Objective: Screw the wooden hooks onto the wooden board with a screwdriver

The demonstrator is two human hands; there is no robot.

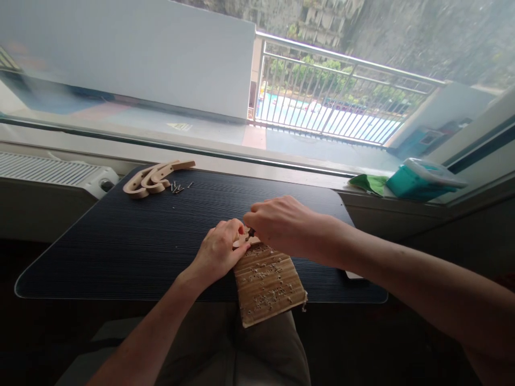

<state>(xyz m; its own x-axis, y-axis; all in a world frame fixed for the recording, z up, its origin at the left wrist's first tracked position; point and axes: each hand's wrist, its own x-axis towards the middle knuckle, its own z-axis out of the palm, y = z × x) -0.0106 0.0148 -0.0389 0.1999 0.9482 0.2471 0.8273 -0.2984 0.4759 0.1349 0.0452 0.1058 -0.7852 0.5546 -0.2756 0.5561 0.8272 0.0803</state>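
My left hand [220,251] is curled, pressing down on a small pale wooden piece [241,242] at the top of a cardboard sheet [267,287] strewn with wood shavings. My right hand [279,222] is closed just above it, pinching a small dark tool [251,232] whose tip meets the wooden piece. Most of the piece is hidden under both hands. The cardboard lies on a dark ribbed table [140,241] and hangs over its near edge above my lap.
Two curved wooden hooks [155,178] and several small screws [179,187] lie at the table's far left. A teal box [422,181] and a green cloth [370,183] rest on the window sill to the right. A white radiator [52,171] stands left.
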